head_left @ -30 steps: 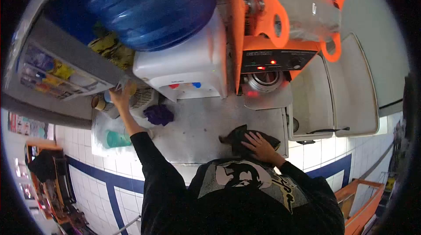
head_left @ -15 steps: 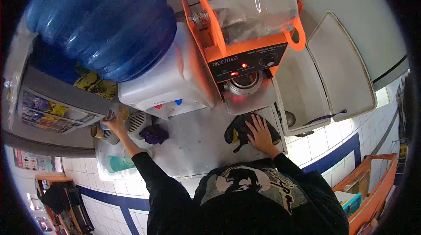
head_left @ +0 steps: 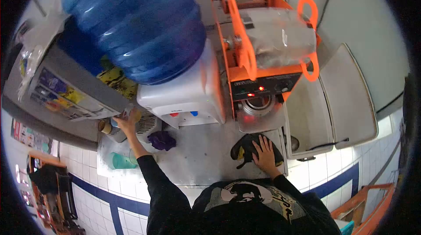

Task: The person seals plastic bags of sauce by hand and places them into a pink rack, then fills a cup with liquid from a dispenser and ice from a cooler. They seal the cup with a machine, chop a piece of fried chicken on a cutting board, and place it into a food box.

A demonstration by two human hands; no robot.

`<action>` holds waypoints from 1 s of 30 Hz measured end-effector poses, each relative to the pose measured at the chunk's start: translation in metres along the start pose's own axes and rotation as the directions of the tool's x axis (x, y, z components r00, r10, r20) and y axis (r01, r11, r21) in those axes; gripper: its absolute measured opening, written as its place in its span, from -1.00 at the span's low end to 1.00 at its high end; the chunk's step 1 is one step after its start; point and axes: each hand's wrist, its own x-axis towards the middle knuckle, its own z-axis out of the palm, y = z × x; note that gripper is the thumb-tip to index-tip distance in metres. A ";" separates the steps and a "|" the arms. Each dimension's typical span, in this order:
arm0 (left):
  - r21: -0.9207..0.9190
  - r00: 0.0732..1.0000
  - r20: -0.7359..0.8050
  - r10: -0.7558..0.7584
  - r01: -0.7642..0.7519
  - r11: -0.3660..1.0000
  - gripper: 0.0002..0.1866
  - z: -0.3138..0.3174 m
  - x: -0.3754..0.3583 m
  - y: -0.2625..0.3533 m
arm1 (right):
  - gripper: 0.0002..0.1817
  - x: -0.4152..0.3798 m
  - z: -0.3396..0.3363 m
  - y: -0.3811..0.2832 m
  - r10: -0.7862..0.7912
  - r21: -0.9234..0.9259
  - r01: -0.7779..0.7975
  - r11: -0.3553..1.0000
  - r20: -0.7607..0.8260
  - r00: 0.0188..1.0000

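Black cloth (head_left: 247, 144) (yellow-marked) beneath right grip (head_left: 265, 154)

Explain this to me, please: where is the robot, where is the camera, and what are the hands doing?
There is no robot here: a person works bare-handed, and the camera worn on their head looks forward and down. The right hand rests spread on a dark cloth on the metal counter. The left hand reaches among small containers; its grip is unclear. Nearby lie a purple cloth and a green cup on its side. Behind stand a white water dispenser under a blue bottle, and an orange-framed machine with red lights.
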 end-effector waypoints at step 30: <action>0.001 0.995 0.064 -0.077 0.077 0.997 -0.18 -0.001 0.003 -0.029 | -0.39 0.001 0.008 -0.007 -0.024 -0.031 0.024 0.999 0.012 1.000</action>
